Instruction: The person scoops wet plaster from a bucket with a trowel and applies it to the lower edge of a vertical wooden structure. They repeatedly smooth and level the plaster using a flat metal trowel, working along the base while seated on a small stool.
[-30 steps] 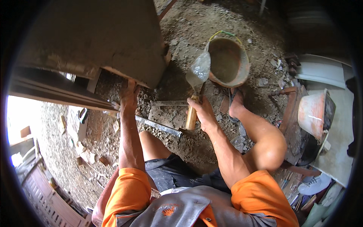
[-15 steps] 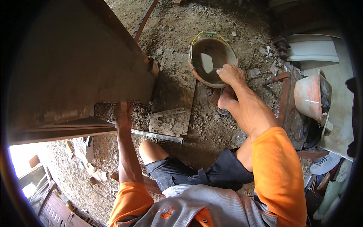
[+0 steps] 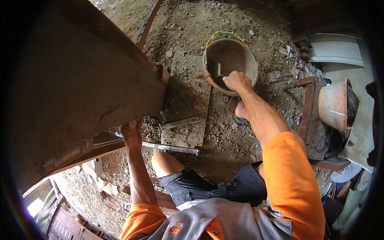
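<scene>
My right hand (image 3: 239,83) is closed round the handle of a trowel (image 3: 216,69), whose pale flat blade reaches down into a bucket (image 3: 231,90). The bucket is round and mortar-stained, with a yellow wire handle and a green grip at its far side; greyish material lies inside. On the left, my left hand (image 3: 132,134) is up against the lower edge of a grey plastered wall (image 3: 108,80). Its fingers are mostly hidden in the shadow there. Beside that wrist, a long pale bar (image 3: 172,149) lies across the ground in front of my knee.
A dirty board (image 3: 188,96) with a loose wood strip (image 3: 182,123) on it lies between wall and bucket. At the right, a tilted mortar-stained bucket (image 3: 333,107) stands by a wooden frame (image 3: 307,108). A shoe (image 3: 347,175) lies near lower right. Rubble covers the ground.
My right hand has shifted slightly left over the bucket, and the trowel blade shows smaller and lower inside it. The view has shifted, with more of the wall's lower part showing above my left hand.
</scene>
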Demonstrator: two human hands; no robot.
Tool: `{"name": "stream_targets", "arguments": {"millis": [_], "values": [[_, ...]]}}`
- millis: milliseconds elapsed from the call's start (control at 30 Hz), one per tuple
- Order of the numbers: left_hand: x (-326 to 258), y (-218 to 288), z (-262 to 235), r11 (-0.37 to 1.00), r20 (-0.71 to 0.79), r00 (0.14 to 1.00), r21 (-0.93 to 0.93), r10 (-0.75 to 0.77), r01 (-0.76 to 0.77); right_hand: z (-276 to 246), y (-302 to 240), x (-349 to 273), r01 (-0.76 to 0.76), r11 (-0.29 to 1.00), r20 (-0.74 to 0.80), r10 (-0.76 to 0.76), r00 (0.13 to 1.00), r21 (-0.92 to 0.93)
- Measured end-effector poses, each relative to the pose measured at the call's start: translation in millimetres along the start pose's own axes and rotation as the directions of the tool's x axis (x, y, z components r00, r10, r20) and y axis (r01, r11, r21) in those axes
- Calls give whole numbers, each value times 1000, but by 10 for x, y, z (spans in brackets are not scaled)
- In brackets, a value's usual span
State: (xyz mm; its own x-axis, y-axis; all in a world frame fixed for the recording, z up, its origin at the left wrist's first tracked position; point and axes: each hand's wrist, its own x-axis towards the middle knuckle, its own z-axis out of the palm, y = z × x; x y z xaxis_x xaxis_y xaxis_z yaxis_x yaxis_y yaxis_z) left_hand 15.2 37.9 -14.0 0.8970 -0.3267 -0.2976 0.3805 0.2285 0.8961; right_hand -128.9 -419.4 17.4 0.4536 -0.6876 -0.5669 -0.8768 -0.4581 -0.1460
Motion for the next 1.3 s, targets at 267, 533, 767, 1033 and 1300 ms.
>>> {"name": "stream_targets", "arguments": {"millis": [267,533,767,1033,1300], "values": [[15,11,23,998,-73,996,-19,-58,57,236,161,-76,-84,942,93,56,994,325],[60,-81,-159,997,16,999,72,-42,41,381,345,-337,-61,607,70,10,998,792],[9,-15,-95,991,-10,998,114,-67,67,841,191,-668,148,359,-117,-106,987,921],[-9,90,20,996,44,997,69,-65,61,2021,-398,-1425,110,343,-24,-247,969,933],[-36,83,17,992,-21,993,53,-115,116,2959,-787,-1575,89,543,43,-225,973,835]]}}
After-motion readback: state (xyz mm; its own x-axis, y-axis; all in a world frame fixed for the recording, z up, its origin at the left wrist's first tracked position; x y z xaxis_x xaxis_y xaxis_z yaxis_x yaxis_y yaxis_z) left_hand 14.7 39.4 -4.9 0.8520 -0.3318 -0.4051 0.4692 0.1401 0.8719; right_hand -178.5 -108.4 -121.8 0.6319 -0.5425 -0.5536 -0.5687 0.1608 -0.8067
